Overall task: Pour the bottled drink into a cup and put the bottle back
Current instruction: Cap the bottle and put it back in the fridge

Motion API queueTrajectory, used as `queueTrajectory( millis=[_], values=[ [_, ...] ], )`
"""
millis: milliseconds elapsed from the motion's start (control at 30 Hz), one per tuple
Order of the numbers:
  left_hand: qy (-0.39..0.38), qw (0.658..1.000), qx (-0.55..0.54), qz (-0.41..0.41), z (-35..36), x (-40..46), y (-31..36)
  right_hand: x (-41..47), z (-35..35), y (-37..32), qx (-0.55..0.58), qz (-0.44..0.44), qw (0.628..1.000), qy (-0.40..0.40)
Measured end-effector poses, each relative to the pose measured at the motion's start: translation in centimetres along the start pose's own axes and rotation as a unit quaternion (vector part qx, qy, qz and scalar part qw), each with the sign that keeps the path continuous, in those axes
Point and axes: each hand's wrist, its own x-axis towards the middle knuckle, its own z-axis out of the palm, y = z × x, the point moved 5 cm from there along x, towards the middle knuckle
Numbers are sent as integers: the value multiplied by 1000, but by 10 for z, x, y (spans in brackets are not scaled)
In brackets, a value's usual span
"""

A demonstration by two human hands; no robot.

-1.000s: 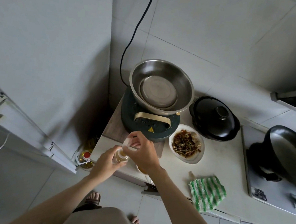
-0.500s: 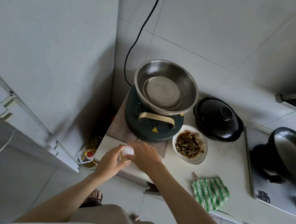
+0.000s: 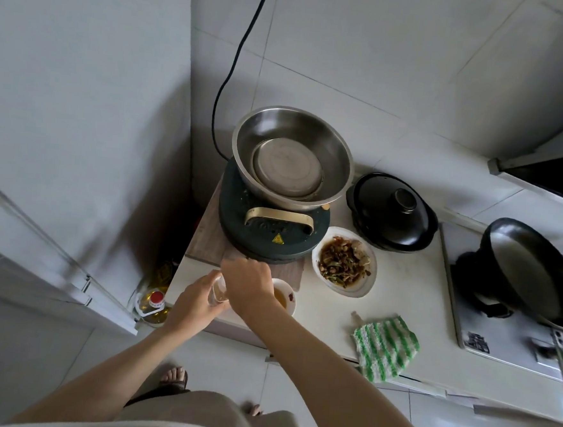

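A small clear bottle point(image 3: 219, 290) stands upright near the counter's front left corner. My left hand point(image 3: 197, 304) is wrapped around its side. My right hand point(image 3: 252, 284) sits over its top and hides the cap. Just right of the bottle, partly behind my right hand, a small white cup point(image 3: 286, 298) holds amber liquid. Both hands touch the bottle; neither touches the cup.
Behind the hands a steel bowl point(image 3: 292, 155) sits on a dark round cooker point(image 3: 272, 236). A plate of food point(image 3: 345, 261), a black lidded pot point(image 3: 391, 212), a green striped cloth point(image 3: 385, 347) and a black pan point(image 3: 532, 274) lie to the right. An oil bottle point(image 3: 153, 306) stands on the floor by the fridge point(image 3: 21, 248).
Both hands have lowered the bottle toward the counter. The white cap, visible before, is covered by my right hand, and the cup shows beside it.
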Motion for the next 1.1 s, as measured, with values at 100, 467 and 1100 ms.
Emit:
queueTrajectory(
  millis=[100,467,1100],
  values=[
    [-1,1000,-7,-4,2,-1,3,5,-2,-3,-16,-11,1000,1],
    [-47,998,16,25,-4,1,3,17,19,9,30,129,991,-32],
    [-45,996,48,59,-7,-1,-1,-22,34,-17,129,138,982,-1]
  ],
)
